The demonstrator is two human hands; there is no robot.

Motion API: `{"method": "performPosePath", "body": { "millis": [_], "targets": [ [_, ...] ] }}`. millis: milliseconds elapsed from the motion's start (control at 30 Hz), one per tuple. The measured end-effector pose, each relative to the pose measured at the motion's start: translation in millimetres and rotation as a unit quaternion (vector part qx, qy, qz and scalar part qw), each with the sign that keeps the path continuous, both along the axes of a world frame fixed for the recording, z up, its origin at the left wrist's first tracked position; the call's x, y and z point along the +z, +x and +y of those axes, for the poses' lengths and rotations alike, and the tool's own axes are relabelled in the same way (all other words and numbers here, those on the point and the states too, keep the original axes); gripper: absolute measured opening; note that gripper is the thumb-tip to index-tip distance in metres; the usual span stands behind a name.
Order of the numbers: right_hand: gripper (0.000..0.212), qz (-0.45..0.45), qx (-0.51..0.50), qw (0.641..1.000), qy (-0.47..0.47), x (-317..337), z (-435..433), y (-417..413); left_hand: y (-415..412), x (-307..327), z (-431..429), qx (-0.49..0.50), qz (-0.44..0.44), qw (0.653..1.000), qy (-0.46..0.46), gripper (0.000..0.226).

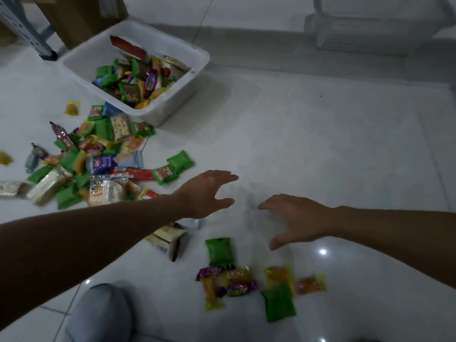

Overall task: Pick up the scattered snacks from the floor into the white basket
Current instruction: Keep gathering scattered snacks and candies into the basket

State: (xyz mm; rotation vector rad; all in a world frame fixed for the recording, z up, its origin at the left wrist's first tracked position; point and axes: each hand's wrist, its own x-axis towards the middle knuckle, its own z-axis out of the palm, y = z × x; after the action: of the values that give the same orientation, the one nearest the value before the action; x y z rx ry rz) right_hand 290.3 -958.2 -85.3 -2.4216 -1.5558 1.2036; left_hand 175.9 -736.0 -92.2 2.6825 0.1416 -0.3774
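Our left hand (pixel 206 193) and right hand (pixel 299 222) hover spread wide, holding nothing, well apart from the white basket (pixel 170 104); the snacks' (pixel 219 251) labels are too blurred to read.

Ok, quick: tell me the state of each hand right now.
Left hand: open, fingers spread, holding nothing.
Right hand: open, fingers spread, holding nothing.

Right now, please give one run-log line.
left hand open | right hand open | white basket partly filled | snacks on floor
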Motion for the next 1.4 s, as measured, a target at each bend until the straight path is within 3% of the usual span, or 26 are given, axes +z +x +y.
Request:
{"method": "performPosePath", "body": {
  "millis": [233,500,733,1033,1200,1400],
  "targets": [
    [0.094,-0.018,0.048,0.999,-0.016,-20,-49,-8,9,-18,-45,-0.081,0.051,0.995,-0.013,0.065],
    [0.063,-0.025,-0.007,0.999,-0.031,-39,-93,-35,37,-29,-81,-0.171,0.052,0.983,-0.047,0.065],
    [0.034,-0.044,-0.183,0.982,-0.019,-42,-108,-58,43,-42,-105,-0.265,0.034,0.961,-0.064,0.062],
    [0.031,-0.092,-0.476,0.874,0.029,-46,-126,-62,25,-61,-132,-0.412,0.039,0.91,0.02,0.058],
    [0.028,-0.112,-0.517,0.847,0.048,-46,-129,-60,22,-66,-140,-0.398,0.023,0.917,-0.025,0.039],
    [0.025,-0.11,-0.563,0.815,0.079,-44,-125,-52,39,-66,-126,-0.242,0.028,0.963,-0.118,0.029]
  ]
}}
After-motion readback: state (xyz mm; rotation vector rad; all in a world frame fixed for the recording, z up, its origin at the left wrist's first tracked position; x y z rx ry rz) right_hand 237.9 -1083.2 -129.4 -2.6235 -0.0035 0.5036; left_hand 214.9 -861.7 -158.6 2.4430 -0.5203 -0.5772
